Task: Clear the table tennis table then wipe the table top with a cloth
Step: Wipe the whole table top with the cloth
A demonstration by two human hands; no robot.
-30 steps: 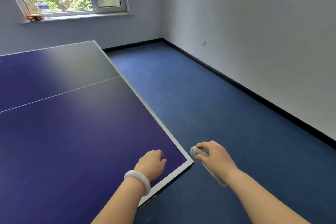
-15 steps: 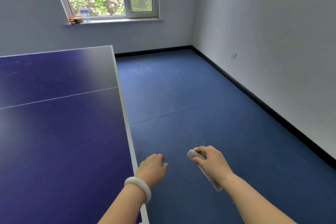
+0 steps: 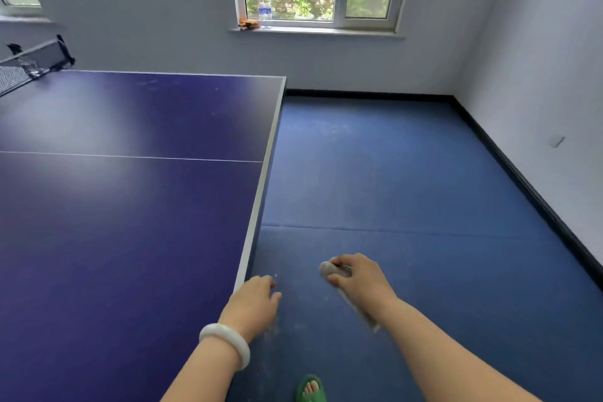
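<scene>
The blue table tennis table (image 3: 130, 206) fills the left half of the view, its white end edge running down the middle. My right hand (image 3: 362, 281) grips a bunched grey cloth (image 3: 328, 268) over the floor, to the right of the table and apart from it. My left hand (image 3: 254, 303), white bangle on the wrist, hangs with loosely curled fingers just off the table's near end edge and holds nothing. The net (image 3: 29, 67) stands at the far left.
Blue floor (image 3: 408, 189) stretches to the right up to a wall with a dark skirting. On the windowsill (image 3: 313, 30) lie an orange object (image 3: 249, 24) and a bottle (image 3: 265, 14). My foot in a green sandal (image 3: 311, 389) is below.
The view has swung round to the left, so the table's end edge now runs down the middle. Both hands have moved off the table corner and are over the floor beside it.
</scene>
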